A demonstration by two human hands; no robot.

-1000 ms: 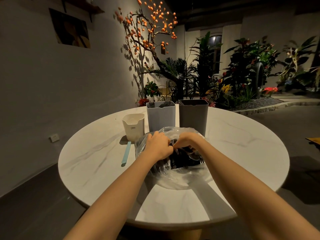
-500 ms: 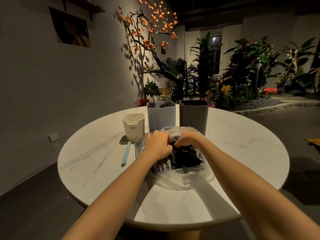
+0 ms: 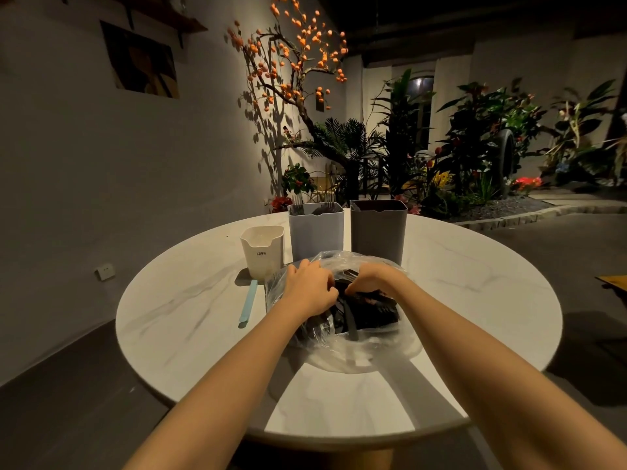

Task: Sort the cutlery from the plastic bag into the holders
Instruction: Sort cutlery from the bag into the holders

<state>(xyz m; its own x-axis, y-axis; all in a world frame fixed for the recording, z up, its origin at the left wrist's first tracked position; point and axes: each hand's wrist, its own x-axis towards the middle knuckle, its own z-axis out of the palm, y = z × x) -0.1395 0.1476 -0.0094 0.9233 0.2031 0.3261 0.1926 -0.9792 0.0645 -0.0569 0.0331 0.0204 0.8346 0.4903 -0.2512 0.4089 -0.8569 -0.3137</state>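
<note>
A clear plastic bag [image 3: 342,351] lies in the middle of the round table, holding a pile of black cutlery [image 3: 371,313]. My left hand [image 3: 310,288] grips the bag's left side at its opening, fingers curled. My right hand [image 3: 371,278] reaches into the opening, its fingers curled down round black cutlery; the fingertips are hidden. Behind the bag stand three holders: a small white one [image 3: 263,252], a light grey-blue one [image 3: 315,234] with fork heads showing above its rim, and a dark grey one [image 3: 378,230].
A pale blue strip [image 3: 248,305] lies on the marble table [image 3: 176,320] left of the bag, in front of the white holder. Beyond the table's far edge are potted plants and an orange-fruited tree. The floor around is dark.
Both hands stay at the bag's opening. My right hand's fingers have shifted slightly among the cutlery, and the bag's plastic has moved a little.
</note>
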